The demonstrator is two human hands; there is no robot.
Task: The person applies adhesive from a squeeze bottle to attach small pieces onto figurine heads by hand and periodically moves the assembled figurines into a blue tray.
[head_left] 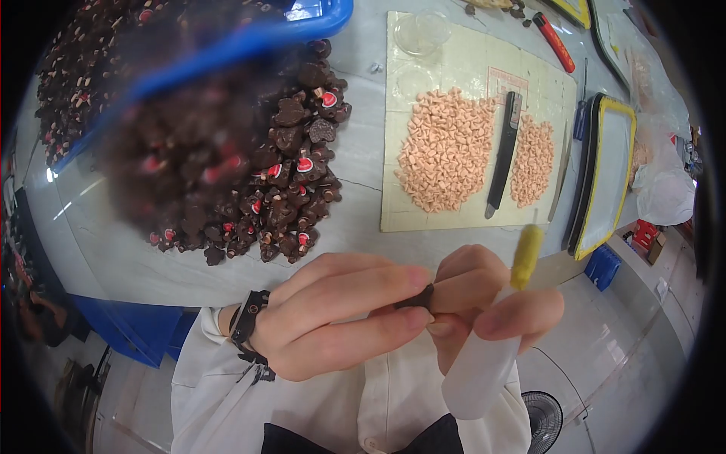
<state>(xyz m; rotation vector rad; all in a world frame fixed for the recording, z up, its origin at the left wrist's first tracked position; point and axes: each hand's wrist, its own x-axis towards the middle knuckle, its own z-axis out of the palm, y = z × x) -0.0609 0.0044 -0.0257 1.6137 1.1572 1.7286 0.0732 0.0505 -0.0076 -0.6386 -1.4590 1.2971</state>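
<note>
My left hand (pixel 344 310), with a black band at the wrist, pinches a small dark brown piece (pixel 417 297) between thumb and fingers. My right hand (pixel 484 303) is closed around a translucent white squeeze bottle (pixel 478 382) with a yellow tip (pixel 526 256) pointing up. The right fingertips meet the brown piece too; whether they also grip it is hard to tell. Beyond my left hand lies a heap of dark brown figures (pixel 287 193), some with red and white parts. Small peach-coloured pieces (pixel 446 151) lie in two groups on a cream board (pixel 446 221).
A black cutter (pixel 505 155) lies between the peach groups. To the right are a red cutter (pixel 554 41), a screwdriver (pixel 581 113) and yellow-edged frames (pixel 605 174). A blue tray rim (pixel 249 49) and a blurred brown mass (pixel 181 144) are at upper left.
</note>
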